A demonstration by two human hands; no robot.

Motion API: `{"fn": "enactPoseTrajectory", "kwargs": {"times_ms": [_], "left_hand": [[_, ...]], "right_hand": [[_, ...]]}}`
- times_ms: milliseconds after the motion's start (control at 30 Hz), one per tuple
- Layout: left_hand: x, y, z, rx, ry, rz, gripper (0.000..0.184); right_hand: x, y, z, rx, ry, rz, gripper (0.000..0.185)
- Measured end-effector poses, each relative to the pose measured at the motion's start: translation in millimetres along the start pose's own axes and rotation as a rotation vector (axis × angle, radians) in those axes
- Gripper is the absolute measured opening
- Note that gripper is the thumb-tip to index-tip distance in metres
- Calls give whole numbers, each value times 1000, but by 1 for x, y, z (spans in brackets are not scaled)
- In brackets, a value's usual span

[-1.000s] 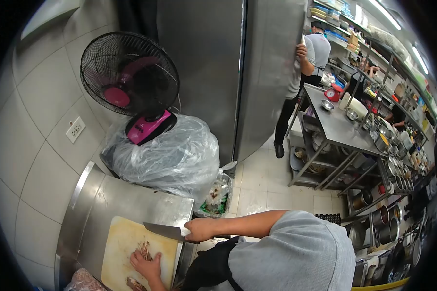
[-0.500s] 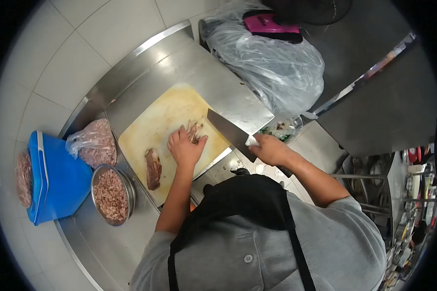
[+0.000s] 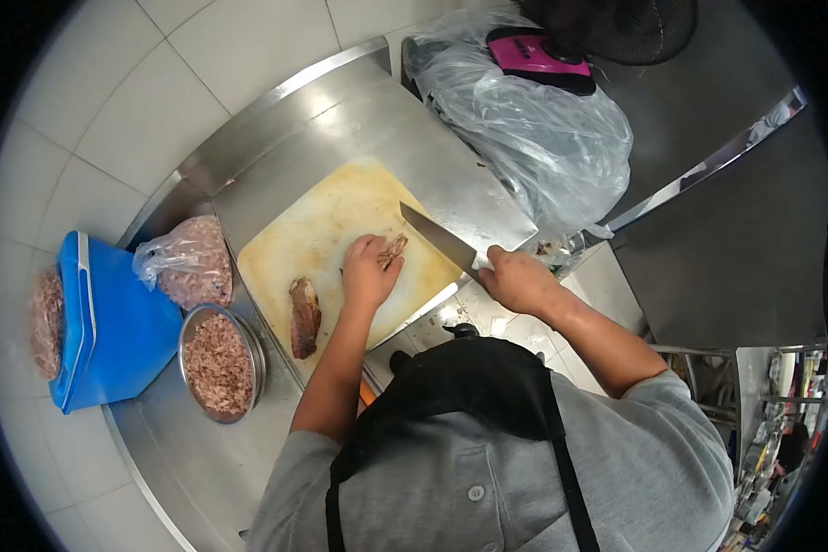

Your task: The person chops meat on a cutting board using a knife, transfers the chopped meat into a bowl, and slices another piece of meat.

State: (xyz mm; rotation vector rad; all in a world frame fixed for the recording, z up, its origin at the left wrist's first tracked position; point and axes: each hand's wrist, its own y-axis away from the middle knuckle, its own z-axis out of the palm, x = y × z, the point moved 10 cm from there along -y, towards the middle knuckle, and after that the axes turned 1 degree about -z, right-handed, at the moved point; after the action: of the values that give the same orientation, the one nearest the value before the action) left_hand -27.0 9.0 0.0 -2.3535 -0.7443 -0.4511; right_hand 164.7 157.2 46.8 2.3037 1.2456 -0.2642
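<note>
My right hand is wrapped round the handle of a broad-bladed kitchen knife. Its blade slants over the right edge of a yellowed cutting board. On the board, the fingers and thumb of my left hand close round a small piece of cooked meat, partly hidden under the hand. Blade and meat are a short way apart. A longer brown chunk of meat lies to the left of my left wrist, untouched.
Left of the board stand a metal bowl of chopped meat, a plastic bag of chopped meat and a blue container. A big clear plastic bag sits beyond the steel counter, near a fan.
My left hand's fingers have drawn closer together over the small piece of meat. My right hand keeps hold of the knife at the board's right edge. The whole view has shifted slightly.
</note>
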Motion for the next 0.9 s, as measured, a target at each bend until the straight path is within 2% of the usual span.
{"fn": "enactPoseTrajectory", "kwargs": {"times_ms": [67,200,267,367,500,567,667,800,867,900], "left_hand": [[-13,5,16,-138,132,-18,25],[-13,-3,10,-56,221,-49,20],[-15,4,31,-108,274,80,19],[-8,4,23,-84,260,89,14],[0,-2,1,21,247,78,12],[-13,2,25,-66,237,71,13],[-20,0,33,-143,278,37,16],[-11,-4,12,-97,278,22,16],[-15,2,19,-146,311,9,17],[-16,2,22,-147,312,7,17]], "right_hand": [[-15,-3,-6,-6,55,-21,35],[-40,-32,17,-60,146,-100,24],[-50,-49,35,-95,153,-120,23],[-71,-65,20,-33,218,-230,22],[-69,-29,4,-85,272,-152,21],[-56,-41,30,-56,242,-157,21],[-65,-53,29,-41,214,-153,20],[-77,-32,8,-43,262,-189,20],[-69,-19,13,-100,278,-131,20],[-62,-29,31,-51,237,-162,21]]}}
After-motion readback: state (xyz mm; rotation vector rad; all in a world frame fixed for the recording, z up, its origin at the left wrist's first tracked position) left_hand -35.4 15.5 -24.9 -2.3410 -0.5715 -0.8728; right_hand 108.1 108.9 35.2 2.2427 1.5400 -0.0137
